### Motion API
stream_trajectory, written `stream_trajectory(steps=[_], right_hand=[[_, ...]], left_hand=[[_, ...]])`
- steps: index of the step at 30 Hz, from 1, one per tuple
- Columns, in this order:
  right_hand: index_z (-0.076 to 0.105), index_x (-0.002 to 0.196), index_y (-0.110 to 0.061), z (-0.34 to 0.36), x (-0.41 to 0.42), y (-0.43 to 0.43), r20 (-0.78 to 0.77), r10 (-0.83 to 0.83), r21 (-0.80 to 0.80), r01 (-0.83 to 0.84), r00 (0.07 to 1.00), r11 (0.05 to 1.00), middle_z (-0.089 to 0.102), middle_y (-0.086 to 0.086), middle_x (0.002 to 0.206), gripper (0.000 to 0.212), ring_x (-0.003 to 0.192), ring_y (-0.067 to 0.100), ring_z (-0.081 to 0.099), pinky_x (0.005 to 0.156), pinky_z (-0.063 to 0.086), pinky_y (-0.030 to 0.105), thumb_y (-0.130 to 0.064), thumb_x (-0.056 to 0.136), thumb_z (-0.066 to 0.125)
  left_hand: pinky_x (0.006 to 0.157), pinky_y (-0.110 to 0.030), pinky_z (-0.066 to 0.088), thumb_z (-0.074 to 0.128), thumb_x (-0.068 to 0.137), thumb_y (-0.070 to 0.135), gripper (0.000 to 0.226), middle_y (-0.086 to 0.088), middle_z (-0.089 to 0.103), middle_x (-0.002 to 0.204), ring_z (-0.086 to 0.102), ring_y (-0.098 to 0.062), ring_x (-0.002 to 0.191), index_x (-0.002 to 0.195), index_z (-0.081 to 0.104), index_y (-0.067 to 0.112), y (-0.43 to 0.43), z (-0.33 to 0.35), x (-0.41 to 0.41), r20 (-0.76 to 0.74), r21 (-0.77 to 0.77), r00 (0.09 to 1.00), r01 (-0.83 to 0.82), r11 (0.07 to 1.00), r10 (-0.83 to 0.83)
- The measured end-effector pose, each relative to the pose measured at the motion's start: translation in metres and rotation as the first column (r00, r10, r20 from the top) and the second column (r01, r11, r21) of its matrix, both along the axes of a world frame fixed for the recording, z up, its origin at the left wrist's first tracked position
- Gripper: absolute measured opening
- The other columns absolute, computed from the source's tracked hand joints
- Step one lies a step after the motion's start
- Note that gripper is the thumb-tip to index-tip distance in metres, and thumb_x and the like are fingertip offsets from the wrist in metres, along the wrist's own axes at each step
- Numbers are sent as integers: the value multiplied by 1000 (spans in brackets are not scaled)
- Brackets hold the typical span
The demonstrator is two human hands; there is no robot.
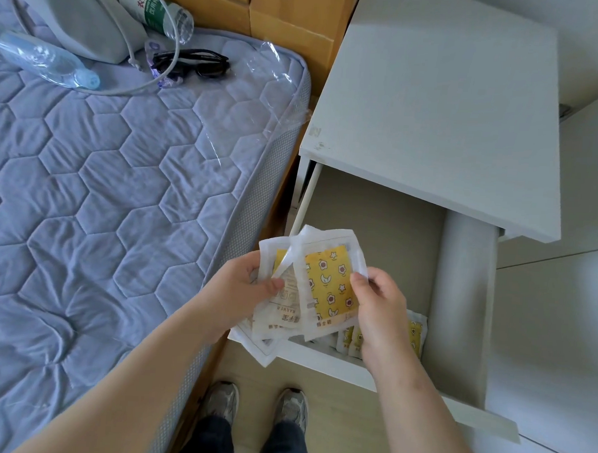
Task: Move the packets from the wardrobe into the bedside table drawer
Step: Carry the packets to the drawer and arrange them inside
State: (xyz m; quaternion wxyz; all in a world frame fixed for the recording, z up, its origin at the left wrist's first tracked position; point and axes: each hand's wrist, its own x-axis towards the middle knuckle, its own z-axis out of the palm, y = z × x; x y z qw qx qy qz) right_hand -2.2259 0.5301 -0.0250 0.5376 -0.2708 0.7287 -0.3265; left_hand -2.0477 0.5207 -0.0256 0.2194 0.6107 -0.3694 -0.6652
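Note:
Both my hands hold a small stack of white packets with yellow patterned windows over the front left corner of the open drawer (465, 302) of the white bedside table (440, 105). My left hand (243, 285) grips the lower packets (280, 314) at their left edge. My right hand (380, 305) pinches the right edge of the top packet (327, 282). Several more packets (414, 337) stand upright inside the drawer against its front wall, partly hidden by my right hand.
A bed with a lilac quilted mattress (104, 183) lies on the left, close to the table. On it are black glasses (191, 64), two plastic bottles (153, 7) and a grey device with a cable. My shoes (255, 404) stand below the drawer front.

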Motion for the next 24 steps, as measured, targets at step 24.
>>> stream_trajectory(steps=[24], right_hand=[[53, 81, -12, 37, 5, -20, 601, -170, -142, 313, 781, 939, 67, -1, 65, 22, 58, 10, 63, 50, 51, 20, -7, 98, 40]], left_hand=[[69, -41, 55, 40, 101, 25, 26, -6, 71, 87, 67, -26, 75, 93, 64, 21, -20, 9, -1, -66, 235, 870, -463, 855, 489]])
